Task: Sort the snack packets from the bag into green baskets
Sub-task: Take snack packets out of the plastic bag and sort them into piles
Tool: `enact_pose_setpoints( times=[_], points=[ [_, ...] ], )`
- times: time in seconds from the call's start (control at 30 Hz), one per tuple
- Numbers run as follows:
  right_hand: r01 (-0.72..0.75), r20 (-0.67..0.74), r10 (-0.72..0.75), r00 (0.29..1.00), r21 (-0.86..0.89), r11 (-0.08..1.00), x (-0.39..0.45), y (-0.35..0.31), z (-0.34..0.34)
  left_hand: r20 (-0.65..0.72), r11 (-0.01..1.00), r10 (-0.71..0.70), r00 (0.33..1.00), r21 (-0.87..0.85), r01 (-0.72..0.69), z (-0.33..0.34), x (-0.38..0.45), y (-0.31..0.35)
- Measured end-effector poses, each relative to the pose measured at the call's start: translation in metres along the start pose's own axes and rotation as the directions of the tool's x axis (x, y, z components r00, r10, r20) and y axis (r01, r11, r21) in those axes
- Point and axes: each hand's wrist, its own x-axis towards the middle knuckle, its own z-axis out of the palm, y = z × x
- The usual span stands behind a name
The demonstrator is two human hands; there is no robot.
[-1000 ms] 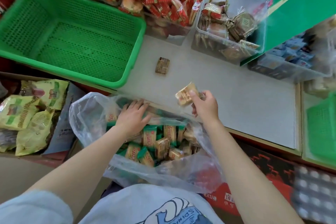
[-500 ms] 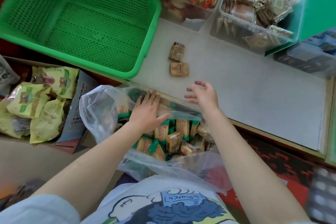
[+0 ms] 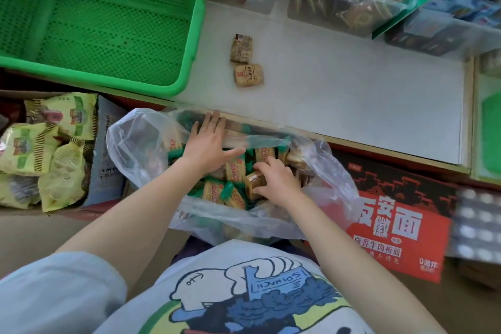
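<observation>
A clear plastic bag (image 3: 141, 141) full of small snack packets, some green-and-orange (image 3: 235, 171), some brown, lies open against the shelf edge. My left hand (image 3: 208, 141) lies flat with straight fingers on the bag's far rim. Inside the bag, my right hand (image 3: 273, 179) curls its fingers round a brown packet (image 3: 254, 182). Two brown packets lie on the white shelf, one (image 3: 241, 48) behind the other (image 3: 249, 74). A large green basket (image 3: 187, 43) stands at the left of the shelf, with nothing in it.
Clear bins of wrapped snacks (image 3: 339, 0) line the back of the shelf (image 3: 352, 95). Yellow-green snack bags (image 3: 40, 149) fill a box at the left. A red noodle carton (image 3: 390, 225) lies at the right, and another green basket (image 3: 490, 138) shows at the far right edge.
My right hand dropped a brown packet on the shelf beside the first one, then came back into the bag and took hold of another. My left hand stayed on the bag's rim.
</observation>
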Motion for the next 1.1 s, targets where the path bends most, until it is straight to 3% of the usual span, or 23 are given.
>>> enact_pose_setpoints(
  times=[0.1,0.17,0.27,0.37,0.47,0.57,0.77,0.83,0.93,1.0,1.1],
  points=[
    [-0.048,0.02,0.048,0.999,0.033,0.998,0.002,0.005,-0.002,0.016,1.0,-0.006,1.0,-0.021,0.006,-0.002,0.0,-0.001],
    [-0.093,0.004,0.094,0.996,0.217,0.972,-0.004,0.01,-0.007,0.029,0.999,-0.01,1.0,-0.031,0.011,-0.003,0.001,-0.002],
    [-0.129,-0.014,0.165,0.986,0.56,0.819,-0.021,0.014,-0.023,0.03,0.999,-0.002,1.0,-0.039,0.003,-0.002,0.003,-0.005],
    [-0.125,-0.072,0.276,0.958,0.764,0.633,-0.028,0.014,-0.048,0.034,0.999,-0.005,0.999,-0.047,0.007,-0.002,0.003,-0.004],
    [-0.106,-0.143,0.411,0.9,0.844,0.526,-0.009,0.01,-0.074,0.035,0.998,-0.008,0.999,-0.054,0.01,-0.003,0.001,-0.004],
    [-0.106,-0.193,0.465,0.864,0.834,0.542,0.028,0.002,-0.1,0.045,0.999,-0.004,0.999,-0.053,0.006,-0.004,0.0,-0.004],
    [-0.018,-0.111,0.386,0.916,0.949,0.315,0.1,-0.026,-0.132,0.066,1.0,-0.003,0.998,-0.029,0.005,-0.005,0.002,-0.004],
    [-0.066,-0.083,0.38,0.921,0.93,0.362,0.104,-0.028,-0.128,0.061,0.999,-0.002,0.998,-0.035,0.004,-0.004,0.002,-0.003],
    [-0.069,-0.154,0.358,0.921,0.84,0.538,0.081,-0.028,-0.122,0.047,0.999,-0.005,0.999,-0.038,0.007,-0.001,0.0,-0.003],
    [-0.028,-0.194,0.287,0.938,0.783,0.621,0.05,-0.029,-0.115,0.042,0.999,-0.003,0.999,-0.034,0.005,-0.001,0.0,-0.003],
    [-0.04,-0.13,0.171,0.977,0.671,0.74,0.001,-0.019,-0.088,0.047,1.0,0.007,0.999,-0.016,-0.006,0.0,-0.001,-0.003]
  ],
)
